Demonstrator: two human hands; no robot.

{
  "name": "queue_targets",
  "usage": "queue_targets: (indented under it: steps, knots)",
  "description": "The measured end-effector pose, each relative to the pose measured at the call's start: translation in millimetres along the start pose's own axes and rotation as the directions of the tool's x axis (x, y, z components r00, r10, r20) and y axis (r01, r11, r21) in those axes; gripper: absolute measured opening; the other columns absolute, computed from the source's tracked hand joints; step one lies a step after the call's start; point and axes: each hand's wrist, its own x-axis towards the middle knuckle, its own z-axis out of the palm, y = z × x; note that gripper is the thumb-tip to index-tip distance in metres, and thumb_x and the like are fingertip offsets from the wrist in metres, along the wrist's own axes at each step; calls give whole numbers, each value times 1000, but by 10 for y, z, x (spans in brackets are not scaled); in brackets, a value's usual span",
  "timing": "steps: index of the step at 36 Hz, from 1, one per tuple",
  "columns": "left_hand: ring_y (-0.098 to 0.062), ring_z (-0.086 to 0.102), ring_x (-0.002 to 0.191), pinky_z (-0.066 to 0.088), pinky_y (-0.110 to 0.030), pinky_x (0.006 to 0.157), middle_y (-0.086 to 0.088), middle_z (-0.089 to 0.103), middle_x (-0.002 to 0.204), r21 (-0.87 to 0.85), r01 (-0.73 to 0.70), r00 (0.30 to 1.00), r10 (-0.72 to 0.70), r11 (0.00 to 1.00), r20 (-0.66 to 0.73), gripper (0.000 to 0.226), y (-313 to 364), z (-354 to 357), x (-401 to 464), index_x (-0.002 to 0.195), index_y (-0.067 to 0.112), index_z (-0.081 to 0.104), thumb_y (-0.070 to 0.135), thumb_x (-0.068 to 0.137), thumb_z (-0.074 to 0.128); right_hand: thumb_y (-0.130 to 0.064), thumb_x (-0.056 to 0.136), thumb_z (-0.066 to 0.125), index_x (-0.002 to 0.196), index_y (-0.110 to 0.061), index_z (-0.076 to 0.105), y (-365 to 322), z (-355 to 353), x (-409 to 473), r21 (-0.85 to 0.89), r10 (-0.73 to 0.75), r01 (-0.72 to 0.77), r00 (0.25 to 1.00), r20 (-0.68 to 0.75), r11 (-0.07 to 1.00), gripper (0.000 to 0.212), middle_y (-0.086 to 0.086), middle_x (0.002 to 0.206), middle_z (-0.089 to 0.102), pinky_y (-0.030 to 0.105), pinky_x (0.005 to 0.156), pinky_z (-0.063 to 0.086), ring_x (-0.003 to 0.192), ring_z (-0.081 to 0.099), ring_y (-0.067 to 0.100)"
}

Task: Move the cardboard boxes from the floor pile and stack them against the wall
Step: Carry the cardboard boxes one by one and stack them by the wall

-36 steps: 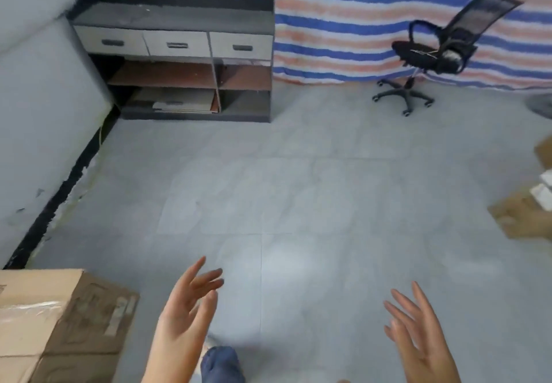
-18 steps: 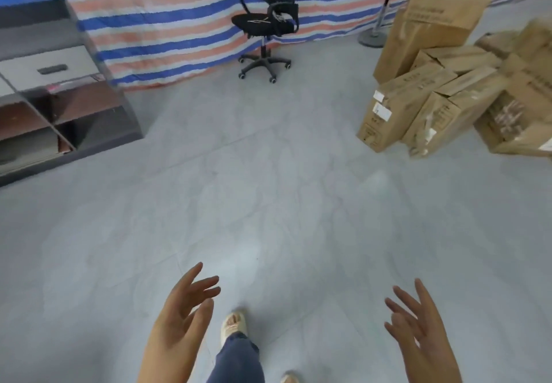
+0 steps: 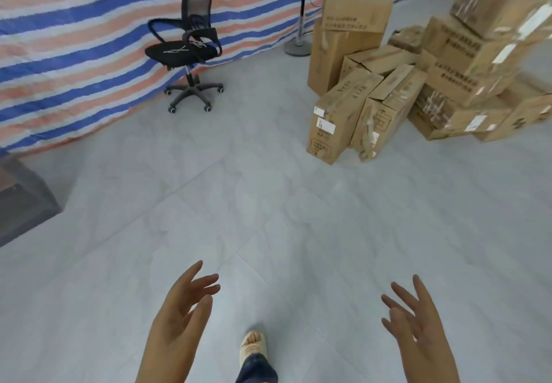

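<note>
From the head camera, the bare left hand [image 3: 179,320] and bare right hand [image 3: 418,326] hover over smooth pale grey floor tiles [image 3: 268,203], fingers straight, spread, holding nothing. The brown rectangular cardboard boxes [image 3: 397,83], taped and labelled, lie heaped well ahead at right, near a black mesh-backed swivel chair [image 3: 186,44] before a striped woven tarpaulin [image 3: 74,38].

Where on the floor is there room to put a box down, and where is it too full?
Bare floor stretches wide between the office chair, the pile of cardboard boxes and both empty hands, left hand and right hand. A smaller free patch lies between the chair and the fan stand, along the striped tarp. It is crowded at the pile, upper right.
</note>
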Motion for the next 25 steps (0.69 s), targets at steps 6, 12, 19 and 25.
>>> queue_targets:
  steps: [6, 12, 19, 25]
  knots:
    - [-6, 67, 99, 49, -44, 95, 13, 70, 109, 37, 5, 997, -8, 999, 76, 41, 108, 73, 933, 105, 52, 60, 26, 75, 53, -42, 79, 56, 105, -84, 36, -16, 458, 548, -43, -16, 15, 1000, -21, 999, 52, -42, 113, 57, 12, 80, 52, 104, 61, -6]
    - [-6, 67, 98, 48, -45, 95, 12, 70, 107, 73, 40, 986, -51, 997, 160, 43, 247, 462, 1648, 102, 57, 61, 18, 84, 56, -74, 66, 60, 102, -84, 39, -56, 532, 1086, -40, 94, -103, 980, -173, 994, 43, -32, 111, 63, 10, 77, 51, 96, 62, -12]
    - [-8, 67, 98, 46, -50, 97, 11, 71, 105, 56, 40, 984, -49, 998, 170, 51, 414, 1131, 2524, 99, 59, 62, 9, 89, 59, -11, 88, 54, 94, -85, 41, -11, 383, 2108, -105, 156, -179, 968, -194, 978, 75, -20, 111, 63, 13, 76, 51, 94, 63, -10]
    - [-11, 67, 100, 48, -47, 95, 7, 71, 106, -24, -3, 992, 6, 1000, 124, 39, 673, 1895, 3228, 108, 51, 62, 40, 71, 59, -88, 56, 56, 108, -80, 39, -170, 157, 3310, -113, 77, -100, 979, -187, 989, 55, -38, 116, 58, 24, 87, 51, 104, 62, -5]
